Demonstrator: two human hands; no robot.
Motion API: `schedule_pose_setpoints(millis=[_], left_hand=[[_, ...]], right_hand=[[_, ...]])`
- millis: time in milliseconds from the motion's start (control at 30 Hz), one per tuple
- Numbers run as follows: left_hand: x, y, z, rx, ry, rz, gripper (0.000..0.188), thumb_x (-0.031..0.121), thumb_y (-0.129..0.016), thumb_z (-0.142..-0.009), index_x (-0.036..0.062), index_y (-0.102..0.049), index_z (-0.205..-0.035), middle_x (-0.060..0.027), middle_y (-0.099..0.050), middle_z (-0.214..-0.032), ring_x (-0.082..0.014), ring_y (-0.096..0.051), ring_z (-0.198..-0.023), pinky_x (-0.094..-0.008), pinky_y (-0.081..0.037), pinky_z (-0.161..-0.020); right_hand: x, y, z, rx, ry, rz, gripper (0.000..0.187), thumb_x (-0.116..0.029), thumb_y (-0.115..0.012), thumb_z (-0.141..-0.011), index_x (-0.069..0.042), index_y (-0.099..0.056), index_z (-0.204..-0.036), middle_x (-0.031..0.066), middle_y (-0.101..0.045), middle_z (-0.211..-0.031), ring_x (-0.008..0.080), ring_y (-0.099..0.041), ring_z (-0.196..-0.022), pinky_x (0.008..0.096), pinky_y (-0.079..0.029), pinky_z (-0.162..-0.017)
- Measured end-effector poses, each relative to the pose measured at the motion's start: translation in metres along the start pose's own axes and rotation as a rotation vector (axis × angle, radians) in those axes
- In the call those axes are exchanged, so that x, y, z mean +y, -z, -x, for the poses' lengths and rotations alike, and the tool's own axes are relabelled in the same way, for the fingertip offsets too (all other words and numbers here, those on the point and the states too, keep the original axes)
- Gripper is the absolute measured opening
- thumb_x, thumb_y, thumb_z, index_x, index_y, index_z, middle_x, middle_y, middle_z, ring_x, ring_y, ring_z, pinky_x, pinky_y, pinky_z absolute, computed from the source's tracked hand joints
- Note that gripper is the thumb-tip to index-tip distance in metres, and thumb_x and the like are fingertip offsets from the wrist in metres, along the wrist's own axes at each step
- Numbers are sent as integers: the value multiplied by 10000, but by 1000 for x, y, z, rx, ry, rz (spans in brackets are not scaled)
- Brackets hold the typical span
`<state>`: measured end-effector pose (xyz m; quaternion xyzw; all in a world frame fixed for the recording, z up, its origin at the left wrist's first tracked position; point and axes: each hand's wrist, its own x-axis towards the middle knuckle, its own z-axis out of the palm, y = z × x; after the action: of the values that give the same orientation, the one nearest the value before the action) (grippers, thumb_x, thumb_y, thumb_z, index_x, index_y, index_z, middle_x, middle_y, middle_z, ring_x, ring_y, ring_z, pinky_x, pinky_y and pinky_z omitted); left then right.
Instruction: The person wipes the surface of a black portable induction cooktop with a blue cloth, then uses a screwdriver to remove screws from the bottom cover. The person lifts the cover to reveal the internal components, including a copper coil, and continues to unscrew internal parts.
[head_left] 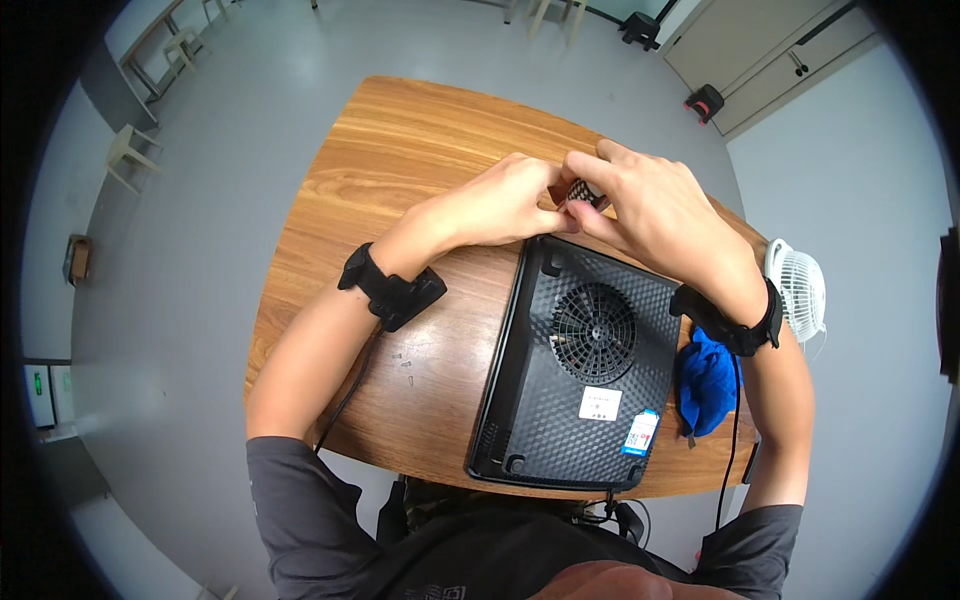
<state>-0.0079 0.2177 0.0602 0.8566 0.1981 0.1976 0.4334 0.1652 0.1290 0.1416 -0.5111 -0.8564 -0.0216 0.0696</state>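
Beyond the far edge of an upturned black induction cooker (560,420), my two hands meet over the table. My right hand (655,205) is closed around a small dark object with pale dots (583,193); its kind is hard to make out. Against its left side, the fingers of my left hand (500,205) are closed too, thumb close to the right thumb. My fingers hide much of the object. The cooker's textured underside faces up, with a round fan grille (594,332) and two labels. Several small screws (405,366) lie loose on the wood to its left.
A crumpled blue cloth (708,385) lies right of the cooker on the wooden table (400,130). A white fan (798,285) stands by the right edge. Black cables run from the bands on both my wrists. Pale stools (130,155) stand on the floor farther off.
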Motion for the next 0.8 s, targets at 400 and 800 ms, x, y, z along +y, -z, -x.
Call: schedule_pose_setpoints(millis=[400,800], left_hand=[[-7,-24,-7,186,-47,-77,291,182,-831,-793,-5,-620,-868,-115,-682,-773,-251,-677,-741,-374,-529,-692],[-7,-17,-5,102,-72,11,307,161,-830,-762,-25,-609,-865,-190,-677,-829,-338,-688,-798,-419,-539,-707]], right_hand=[[-3,0,-7,-82,-227,170,413,-433,-595,-971,-22,-625,-946,148,-683,-679,379,-694,-673,443,-546,-595],[8,11,3,-102,-105,79,397,-385,-689,-926,-29,-556,-1042,147,-683,-878,372,-700,-804,462,-547,-652]])
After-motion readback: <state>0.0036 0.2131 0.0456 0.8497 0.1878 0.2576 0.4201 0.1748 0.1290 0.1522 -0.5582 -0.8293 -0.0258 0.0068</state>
